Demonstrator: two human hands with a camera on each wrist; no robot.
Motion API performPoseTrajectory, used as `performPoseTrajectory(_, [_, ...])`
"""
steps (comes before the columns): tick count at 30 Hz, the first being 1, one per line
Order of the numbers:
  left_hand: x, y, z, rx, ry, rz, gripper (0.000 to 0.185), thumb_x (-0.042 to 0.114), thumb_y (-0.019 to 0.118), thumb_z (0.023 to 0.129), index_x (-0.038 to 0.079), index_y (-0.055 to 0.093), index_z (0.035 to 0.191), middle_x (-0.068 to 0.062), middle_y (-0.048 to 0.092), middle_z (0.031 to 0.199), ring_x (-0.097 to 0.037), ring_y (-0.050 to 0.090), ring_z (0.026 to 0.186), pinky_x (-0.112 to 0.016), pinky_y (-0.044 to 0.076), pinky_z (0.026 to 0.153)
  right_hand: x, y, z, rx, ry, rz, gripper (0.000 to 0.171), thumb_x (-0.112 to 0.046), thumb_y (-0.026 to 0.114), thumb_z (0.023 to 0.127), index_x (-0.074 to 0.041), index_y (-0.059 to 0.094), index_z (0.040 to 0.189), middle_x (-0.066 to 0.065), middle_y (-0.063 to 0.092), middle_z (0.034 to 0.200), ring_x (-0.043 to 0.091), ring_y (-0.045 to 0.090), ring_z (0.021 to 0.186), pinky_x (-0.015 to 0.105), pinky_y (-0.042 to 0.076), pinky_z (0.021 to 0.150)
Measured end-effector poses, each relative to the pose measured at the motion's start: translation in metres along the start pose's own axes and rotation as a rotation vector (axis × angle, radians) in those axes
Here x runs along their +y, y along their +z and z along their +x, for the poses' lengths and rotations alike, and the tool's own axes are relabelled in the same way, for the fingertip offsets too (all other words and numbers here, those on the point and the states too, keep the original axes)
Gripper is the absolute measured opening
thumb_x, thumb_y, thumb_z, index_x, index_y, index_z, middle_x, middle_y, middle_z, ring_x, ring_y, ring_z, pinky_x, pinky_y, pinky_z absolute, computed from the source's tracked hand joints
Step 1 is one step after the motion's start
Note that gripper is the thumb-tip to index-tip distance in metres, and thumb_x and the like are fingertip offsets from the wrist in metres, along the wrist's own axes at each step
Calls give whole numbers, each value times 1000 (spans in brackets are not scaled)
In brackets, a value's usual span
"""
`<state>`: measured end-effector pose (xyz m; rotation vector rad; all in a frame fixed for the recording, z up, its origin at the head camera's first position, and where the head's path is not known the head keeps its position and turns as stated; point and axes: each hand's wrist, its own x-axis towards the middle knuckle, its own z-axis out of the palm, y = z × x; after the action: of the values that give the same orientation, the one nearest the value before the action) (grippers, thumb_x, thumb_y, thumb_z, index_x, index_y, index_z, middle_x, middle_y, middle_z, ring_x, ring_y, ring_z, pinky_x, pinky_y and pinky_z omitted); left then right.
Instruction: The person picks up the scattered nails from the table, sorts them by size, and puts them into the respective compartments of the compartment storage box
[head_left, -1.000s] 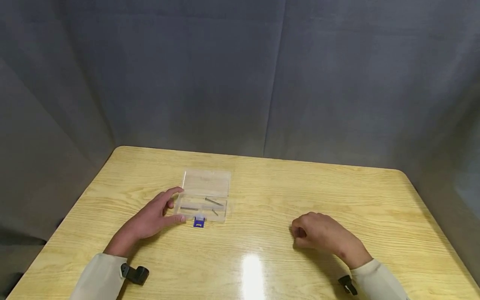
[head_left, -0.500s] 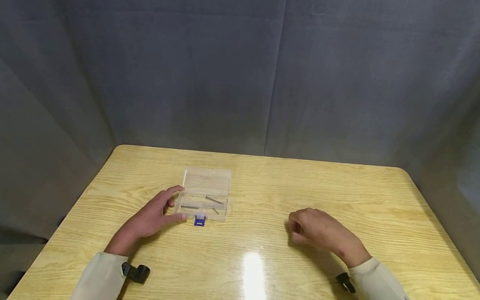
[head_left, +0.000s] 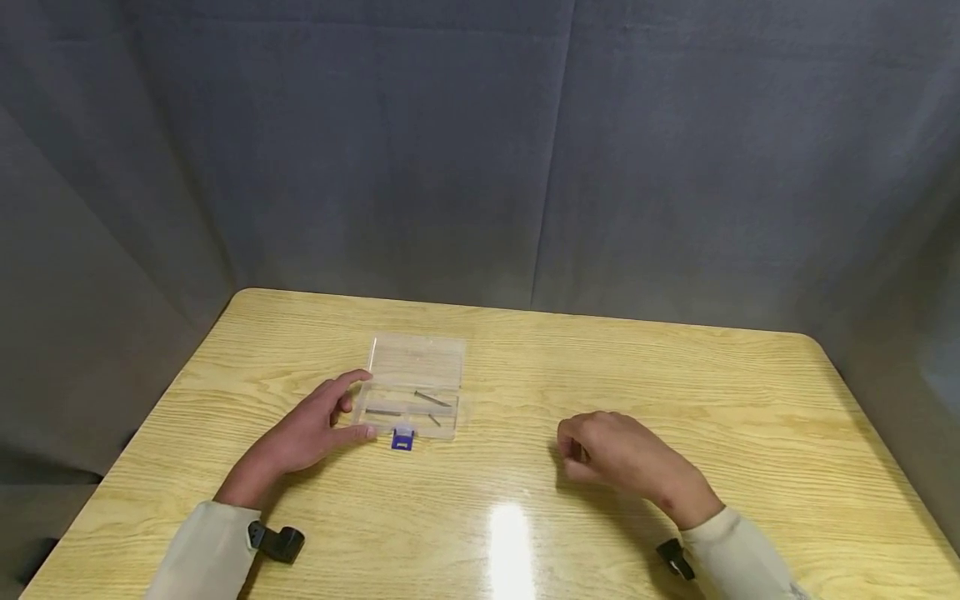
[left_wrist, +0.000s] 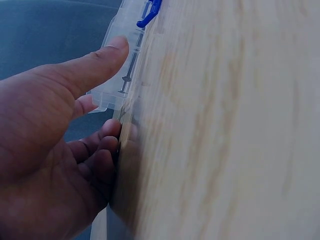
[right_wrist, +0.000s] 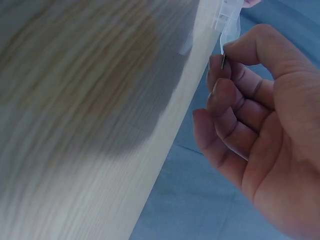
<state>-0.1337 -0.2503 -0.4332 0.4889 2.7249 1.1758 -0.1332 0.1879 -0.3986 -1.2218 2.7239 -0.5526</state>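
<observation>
A clear plastic compartment box [head_left: 456, 429] lies on the table with its lid [head_left: 417, 360] folded back and a blue latch [head_left: 402, 439] at the front. Inside are a long nail [head_left: 432, 399], another nail [head_left: 383, 412] in the front left compartment and a short nail [head_left: 434, 420] in the front right one. My left hand [head_left: 303, 433] holds the box's left end, thumb at the front edge and index finger at the back. Right of the box, my right hand [head_left: 626, 454] pinches a small thin nail [right_wrist: 223, 61] between thumb and index finger; most of it is hidden.
The wooden table [head_left: 480, 492] has rounded far corners. A dark grey curtain [head_left: 420, 150] hangs behind it and at both sides. Each wrist bears a black camera strap [head_left: 277, 542].
My right hand has moved left toward the box, keeping its pinch. The left hand keeps its place on the box. The view has shifted slightly.
</observation>
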Motion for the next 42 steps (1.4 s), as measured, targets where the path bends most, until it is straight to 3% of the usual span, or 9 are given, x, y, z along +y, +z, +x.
performPoseTrajectory(11, [1, 0, -1, 1, -8, 2, 70, 28, 78, 96, 7, 40, 151, -10, 41, 101, -23, 39, 85, -42, 35, 75, -11, -2, 18, 15, -26, -25, 31, 3, 67, 82, -23, 52, 76, -15, 47, 73, 2, 42, 64, 25, 38, 57])
performPoseTrajectory(35, [0, 1, 1, 4, -9, 2, 71, 27, 78, 95, 7, 40, 151, -10, 42, 102, -23, 39, 86, -42, 36, 75, -30, 1, 61, 42, -105, 0, 27, 3, 63, 81, -21, 53, 78, -12, 52, 76, 4, 44, 66, 26, 40, 58])
performPoseTrajectory(42, [0, 1, 0, 1, -10, -2, 71, 27, 78, 95, 7, 40, 151, -10, 42, 102, -24, 39, 86, -42, 36, 75, -35, 3, 72, 36, -120, 0, 26, 2, 66, 85, -21, 54, 79, -10, 54, 77, 5, 46, 67, 26, 42, 60])
